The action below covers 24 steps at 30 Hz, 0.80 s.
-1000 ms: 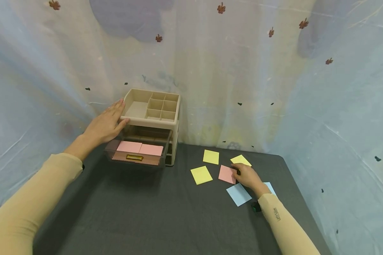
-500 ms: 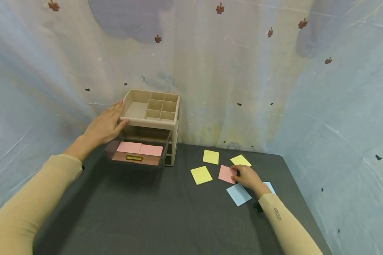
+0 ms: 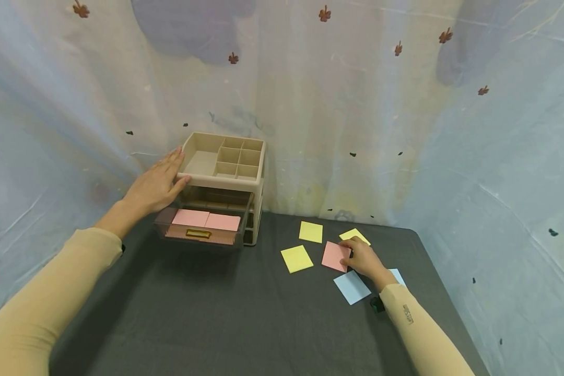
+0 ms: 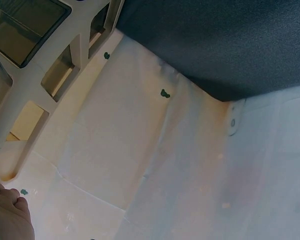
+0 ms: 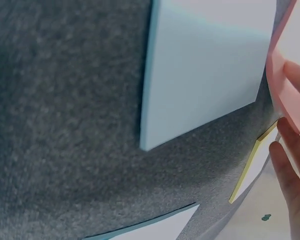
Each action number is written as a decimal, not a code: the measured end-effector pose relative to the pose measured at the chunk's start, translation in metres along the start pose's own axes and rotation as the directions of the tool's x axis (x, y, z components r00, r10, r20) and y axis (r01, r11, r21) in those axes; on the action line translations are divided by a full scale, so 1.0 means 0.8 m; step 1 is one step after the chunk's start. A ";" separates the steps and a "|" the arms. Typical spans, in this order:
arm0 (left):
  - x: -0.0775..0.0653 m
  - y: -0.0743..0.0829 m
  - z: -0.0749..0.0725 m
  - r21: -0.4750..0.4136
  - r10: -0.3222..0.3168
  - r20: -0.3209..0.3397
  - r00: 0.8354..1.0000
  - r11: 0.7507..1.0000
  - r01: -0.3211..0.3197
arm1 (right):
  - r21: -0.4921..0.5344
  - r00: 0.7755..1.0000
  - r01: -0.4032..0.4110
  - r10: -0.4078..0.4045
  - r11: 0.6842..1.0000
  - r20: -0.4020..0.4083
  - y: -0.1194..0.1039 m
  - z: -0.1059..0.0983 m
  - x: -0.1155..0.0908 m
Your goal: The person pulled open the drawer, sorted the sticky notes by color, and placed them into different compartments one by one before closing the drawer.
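Observation:
At the left stands a beige desktop organizer (image 3: pixel 216 180), its clear drawer (image 3: pixel 171 228) pulled out with pink sticky-note pads (image 3: pixel 191 216) lying inside. My left hand (image 3: pixel 151 184) rests against the organizer's upper left side, thumb at the front rim, fingers extended. Over on the right, my right hand (image 3: pixel 365 260) pinches a pink sticky-note pad (image 3: pixel 332 256) by its right edge. In the right wrist view the thumb lies on top of that pad (image 5: pixel 287 92), with fingers behind it; the pad tilts up.
Several other pads lie around the right hand: yellow ones (image 3: pixel 297 259) to its left and behind, a light blue pad (image 3: pixel 352 287) in front, and another blue pad (image 3: pixel 397 277) partly hidden by the wrist. Patterned curtains (image 3: pixel 338 130) hang behind the dark table (image 3: pixel 244 324).
The pink pad's far edge has risen slightly in the right hand's pinch. The left hand and the open drawer have stayed in place.

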<state>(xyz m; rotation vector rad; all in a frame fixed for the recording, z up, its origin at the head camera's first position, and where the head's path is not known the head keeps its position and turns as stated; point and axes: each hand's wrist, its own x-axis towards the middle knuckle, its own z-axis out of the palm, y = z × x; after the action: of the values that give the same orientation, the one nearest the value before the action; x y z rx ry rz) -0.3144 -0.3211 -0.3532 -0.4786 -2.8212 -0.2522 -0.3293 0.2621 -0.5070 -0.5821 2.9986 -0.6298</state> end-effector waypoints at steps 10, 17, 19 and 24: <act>0.000 0.001 -0.001 -0.008 0.000 0.004 1.000 1.000 0.000 | 0.034 0.991 0.051 -0.046 0.998 -0.126 -0.008 -0.005 -0.008; -0.001 0.002 -0.001 -0.007 0.007 -0.003 1.000 1.000 -0.007 | 0.052 0.966 0.127 -0.112 0.991 -0.231 -0.013 -0.006 -0.015; -0.001 0.002 -0.001 -0.003 0.009 -0.006 1.000 1.000 -0.009 | 0.065 0.960 0.148 -0.128 0.987 -0.249 -0.015 -0.007 -0.016; -0.001 0.002 -0.001 -0.002 0.009 -0.004 1.000 1.000 -0.009 | 0.081 0.949 0.195 -0.167 0.977 -0.269 -0.020 -0.009 -0.022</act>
<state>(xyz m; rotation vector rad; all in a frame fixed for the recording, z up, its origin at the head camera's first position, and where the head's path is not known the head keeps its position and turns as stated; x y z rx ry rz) -0.3130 -0.3203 -0.3528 -0.4909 -2.8140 -0.2539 -0.3081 0.2576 -0.4951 -0.8376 3.1468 -0.9419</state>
